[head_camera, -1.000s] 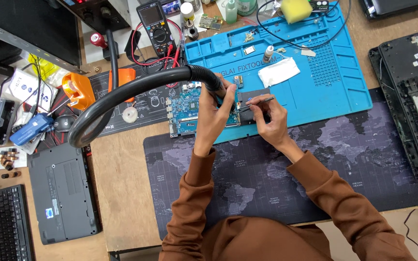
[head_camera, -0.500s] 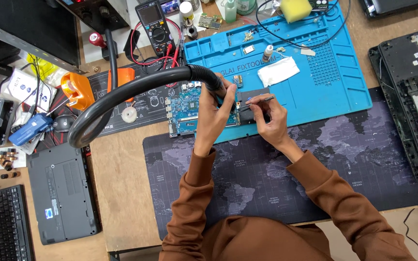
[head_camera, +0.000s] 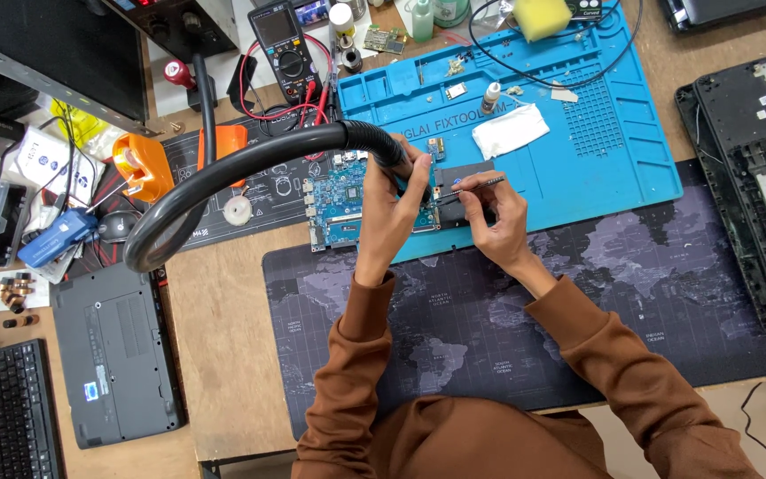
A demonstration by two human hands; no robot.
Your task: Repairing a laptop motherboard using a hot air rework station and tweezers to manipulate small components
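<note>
circuit board [head_camera: 340,206] lies as a second ago, left hand [head_camera: 394,206] still gripping the black hose [head_camera: 223,177], right hand [head_camera: 489,211] still pinching tweezers [head_camera: 476,184].

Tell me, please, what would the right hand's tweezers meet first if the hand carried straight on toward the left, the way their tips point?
Probably the left hand, which grips the black hose nozzle just beyond the tweezers held by the right hand. The blue circuit board lies below; height is unclear, so the tips might meet it first.
</note>
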